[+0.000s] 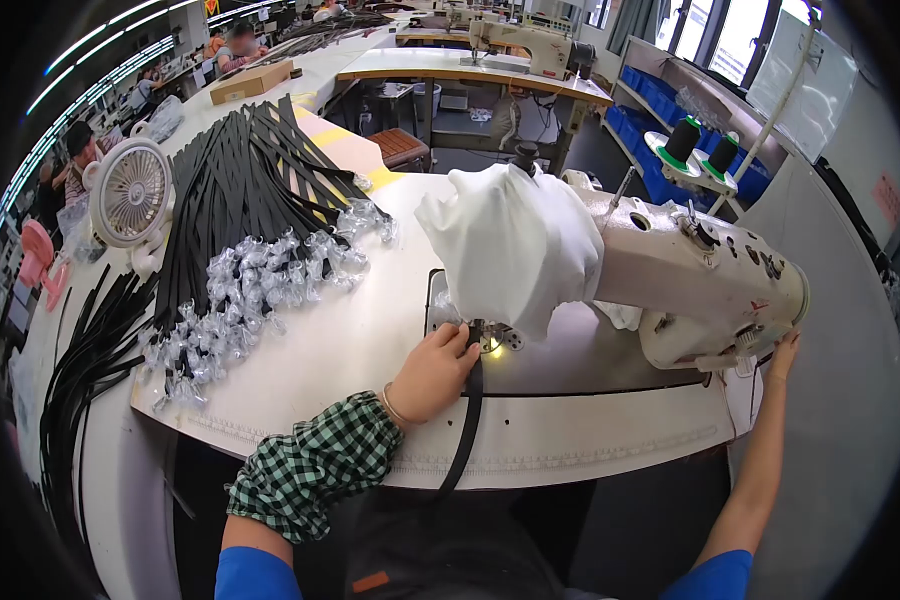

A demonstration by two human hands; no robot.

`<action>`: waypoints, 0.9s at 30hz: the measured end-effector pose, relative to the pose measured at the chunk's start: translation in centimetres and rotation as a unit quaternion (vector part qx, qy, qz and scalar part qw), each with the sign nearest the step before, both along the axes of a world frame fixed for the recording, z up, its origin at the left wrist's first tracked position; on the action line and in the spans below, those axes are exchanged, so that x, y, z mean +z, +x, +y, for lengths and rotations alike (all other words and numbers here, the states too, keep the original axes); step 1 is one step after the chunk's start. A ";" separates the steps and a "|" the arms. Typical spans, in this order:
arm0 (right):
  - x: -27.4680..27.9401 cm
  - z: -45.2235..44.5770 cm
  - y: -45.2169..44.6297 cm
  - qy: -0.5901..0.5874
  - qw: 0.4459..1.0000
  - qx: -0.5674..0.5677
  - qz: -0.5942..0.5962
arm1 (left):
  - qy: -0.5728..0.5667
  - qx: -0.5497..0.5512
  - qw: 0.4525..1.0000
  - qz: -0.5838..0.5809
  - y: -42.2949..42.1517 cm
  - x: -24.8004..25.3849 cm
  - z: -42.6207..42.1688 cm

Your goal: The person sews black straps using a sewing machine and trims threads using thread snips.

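My left hand (pixel 432 375) pinches a black strap (pixel 472 420) beside the lit needle area of a sewing machine (pixel 705 245). From there the strap hangs over the table's front edge toward my lap. A white cloth (pixel 515 240) drapes the machine's head and hides the needle from above. At the machine's right end my right hand (pixel 787 354) grips the lower rim of the handwheel (pixel 799 298), its fingers partly hidden. A checked sleeve cover (pixel 320 460) is on my left forearm.
Left on the table (pixel 610 440) lies a heap of black straps (pixel 240 180) with plastic-wrapped ends (pixel 260 280), near a white fan (pixel 133 195). More dark straps (pixel 90 370) hang at far left. Thread cones (pixel 682 140) stand behind the machine. Other people sit far back.
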State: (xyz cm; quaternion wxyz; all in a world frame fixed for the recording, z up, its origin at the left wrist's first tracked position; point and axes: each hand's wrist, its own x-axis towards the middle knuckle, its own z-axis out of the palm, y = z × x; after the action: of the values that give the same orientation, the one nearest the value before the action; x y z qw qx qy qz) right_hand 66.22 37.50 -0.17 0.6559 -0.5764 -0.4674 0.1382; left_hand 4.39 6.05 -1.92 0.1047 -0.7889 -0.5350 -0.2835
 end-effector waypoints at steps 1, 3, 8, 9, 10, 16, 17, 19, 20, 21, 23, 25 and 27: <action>2.6 -0.3 -0.6 0.035 0.998 -0.013 -0.054 | 0.003 0.010 1.000 -0.001 0.1 0.2 -0.1; 6.0 0.3 -0.5 0.069 0.991 -0.025 -0.110 | 0.005 0.020 1.000 -0.004 0.2 0.2 -0.2; 13.0 -0.3 -2.0 -0.276 0.940 -0.012 -0.201 | -0.001 0.012 0.999 -0.030 0.0 0.2 -0.2; 12.7 -0.5 -2.5 -0.277 0.940 -0.012 -0.200 | -0.002 0.012 1.000 -0.029 0.0 0.2 -0.2; 12.3 -0.8 -2.9 -0.249 0.949 -0.028 -0.192 | -0.006 0.009 0.999 -0.030 -0.1 0.3 -0.2; 1.2 0.1 -1.7 0.014 0.996 0.046 0.073 | -0.004 0.004 0.999 -0.052 -0.2 0.4 0.1; 0.7 -0.3 -2.4 -0.013 0.994 0.037 0.106 | -0.008 0.002 0.998 -0.059 -0.3 0.3 0.0; 2.7 -1.5 -3.0 -0.010 0.994 0.053 0.092 | -0.008 0.008 0.998 -0.057 -0.2 0.4 0.0; 4.3 -1.9 -3.0 -0.006 0.995 0.069 0.076 | -0.009 0.013 0.998 -0.056 -0.1 0.4 -0.1; 5.6 -1.8 -3.0 -0.007 0.995 0.067 0.077 | -0.011 0.011 0.998 -0.056 0.0 0.5 -0.1; 8.2 -0.7 -3.6 0.038 0.997 -0.019 -0.058 | -0.001 0.011 0.998 -0.056 -0.1 0.5 -0.1; 10.0 1.2 -2.5 -0.002 0.987 -0.032 -0.161 | 0.000 0.011 0.999 -0.047 -0.3 0.4 0.1; 11.7 1.8 -2.6 -0.040 0.963 -0.043 -0.263 | 0.003 0.014 0.999 -0.041 -0.3 0.3 0.2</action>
State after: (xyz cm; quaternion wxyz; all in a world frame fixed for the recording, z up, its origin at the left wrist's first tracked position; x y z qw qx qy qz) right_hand 63.59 39.25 11.56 0.4914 -0.6382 -0.5920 -0.0282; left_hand 4.12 6.29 -1.59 0.0888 -0.7690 -0.5487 -0.3159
